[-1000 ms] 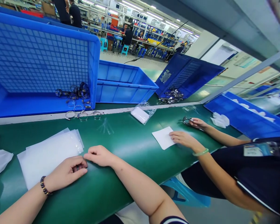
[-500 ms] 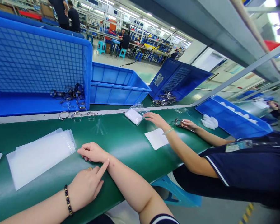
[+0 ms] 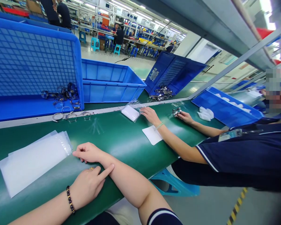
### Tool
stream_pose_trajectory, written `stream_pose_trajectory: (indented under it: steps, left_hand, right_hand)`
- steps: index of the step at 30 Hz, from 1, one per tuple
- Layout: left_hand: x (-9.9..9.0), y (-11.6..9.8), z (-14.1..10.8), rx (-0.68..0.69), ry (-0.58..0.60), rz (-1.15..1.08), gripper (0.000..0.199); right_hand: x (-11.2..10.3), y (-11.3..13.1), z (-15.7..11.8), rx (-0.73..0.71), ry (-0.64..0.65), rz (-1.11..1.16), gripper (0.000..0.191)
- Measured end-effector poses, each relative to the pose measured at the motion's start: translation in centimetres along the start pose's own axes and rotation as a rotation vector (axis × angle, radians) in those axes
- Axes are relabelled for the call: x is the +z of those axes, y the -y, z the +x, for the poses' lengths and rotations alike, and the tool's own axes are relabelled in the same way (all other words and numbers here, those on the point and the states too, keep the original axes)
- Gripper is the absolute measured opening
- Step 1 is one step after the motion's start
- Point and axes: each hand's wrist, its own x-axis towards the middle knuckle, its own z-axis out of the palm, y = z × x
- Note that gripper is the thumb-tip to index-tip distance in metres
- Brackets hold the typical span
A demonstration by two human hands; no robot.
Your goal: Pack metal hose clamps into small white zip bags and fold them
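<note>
On the bench, the white bags are lying beside your right hand, whose grip I cannot tell; your left hand, fingers apart, is touching your forearm, and careless brushing could shift them.

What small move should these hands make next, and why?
Probably lift the left hand off the right forearm: its index fingertip rests there, and neither hand visibly holds anything, while the right hand sits beside the overlapping plastic bags.
</note>
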Motion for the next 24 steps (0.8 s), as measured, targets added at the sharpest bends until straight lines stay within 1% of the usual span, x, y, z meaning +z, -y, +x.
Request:
stream_pose_trajectory:
  steps: [7, 14, 19, 24]
  left_hand:
    - [0.29, 0.51, 0.07, -0.002, -0.045, -0.117, 0.064]
    - [0.13, 0.85, 0.06, 0.054, -0.049, -0.115, 0.055]
    - [0.02, 0.79, -0.03, 0.087, -0.045, -0.096, 0.053]
    - [-0.06, 0.74, -0.03, 0.090, -0.057, -0.066, 0.051]
  right_hand:
    - [-0.06, -0.08, -0.02, -0.015, 0.007, -0.003, 0.035]
    - [-0.08, -0.18, 0.07, -0.016, 0.001, -0.011, 0.038]
    - [-0.09, -0.37, 0.16, -0.036, 0.004, 0.014, 0.036]
    - [-0.03, -0.67, 0.33, -0.038, 0.012, 0.009, 0.035]
